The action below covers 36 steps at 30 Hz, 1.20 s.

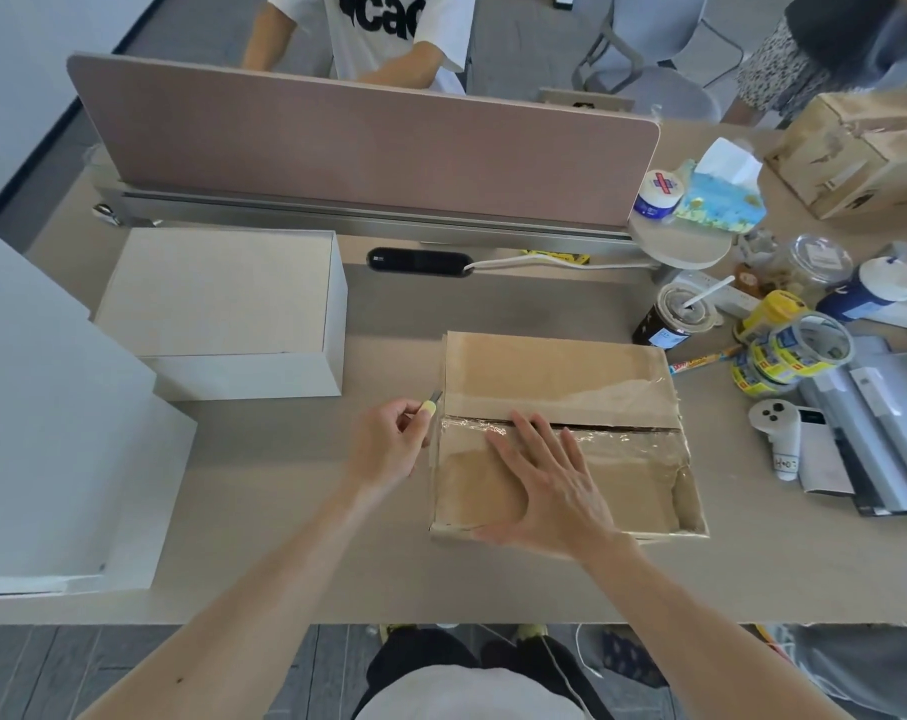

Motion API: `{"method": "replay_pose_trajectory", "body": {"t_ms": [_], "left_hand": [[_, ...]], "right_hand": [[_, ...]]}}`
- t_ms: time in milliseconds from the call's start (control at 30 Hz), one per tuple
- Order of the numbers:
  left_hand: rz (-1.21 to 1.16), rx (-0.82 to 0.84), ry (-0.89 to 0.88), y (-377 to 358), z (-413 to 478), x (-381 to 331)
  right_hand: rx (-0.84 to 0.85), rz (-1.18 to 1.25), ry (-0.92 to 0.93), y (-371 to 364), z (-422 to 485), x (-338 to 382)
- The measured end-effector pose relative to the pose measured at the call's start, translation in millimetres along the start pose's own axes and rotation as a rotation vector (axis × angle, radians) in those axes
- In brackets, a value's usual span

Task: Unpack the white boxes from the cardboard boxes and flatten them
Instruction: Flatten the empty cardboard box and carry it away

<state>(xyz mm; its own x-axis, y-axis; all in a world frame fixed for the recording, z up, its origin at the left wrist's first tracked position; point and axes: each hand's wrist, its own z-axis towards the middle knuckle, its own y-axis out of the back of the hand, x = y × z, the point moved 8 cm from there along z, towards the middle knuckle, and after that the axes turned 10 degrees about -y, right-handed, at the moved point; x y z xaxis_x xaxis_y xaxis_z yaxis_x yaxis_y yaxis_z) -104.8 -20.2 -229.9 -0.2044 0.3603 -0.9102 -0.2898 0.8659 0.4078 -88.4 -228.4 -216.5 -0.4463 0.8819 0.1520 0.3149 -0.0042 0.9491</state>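
A taped cardboard box (555,376) lies on the desk in front of me, its top seam covered with shiny clear tape. My right hand (550,485) lies flat on the near flap, fingers straight and spread. At the box's left edge my left hand (389,444) grips a small yellow-tipped cutter (430,405), its blade at the left end of the seam. A white box (222,304) stands to the left on the desk. Another large white box (51,433) fills the near left corner.
A pink divider panel (363,148) runs across the desk's far side, with a person seated behind it. Tape rolls (789,350), a drink cup (674,314), tissues (721,194), bottles and a controller (778,433) crowd the right side. Another cardboard box (856,153) sits far right.
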Motion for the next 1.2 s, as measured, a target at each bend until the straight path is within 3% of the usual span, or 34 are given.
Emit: {"method": "replay_pose_trajectory", "body": {"t_ms": [767, 1200], "left_hand": [[0.237, -0.122, -0.172, 6, -1, -19], [0.359, -0.048, -0.164, 6, 0, -24]], "right_hand": [[0.017, 0.016, -0.005, 1, -1, 1], [-0.023, 0.055, 0.008, 1, 0, 0]]}}
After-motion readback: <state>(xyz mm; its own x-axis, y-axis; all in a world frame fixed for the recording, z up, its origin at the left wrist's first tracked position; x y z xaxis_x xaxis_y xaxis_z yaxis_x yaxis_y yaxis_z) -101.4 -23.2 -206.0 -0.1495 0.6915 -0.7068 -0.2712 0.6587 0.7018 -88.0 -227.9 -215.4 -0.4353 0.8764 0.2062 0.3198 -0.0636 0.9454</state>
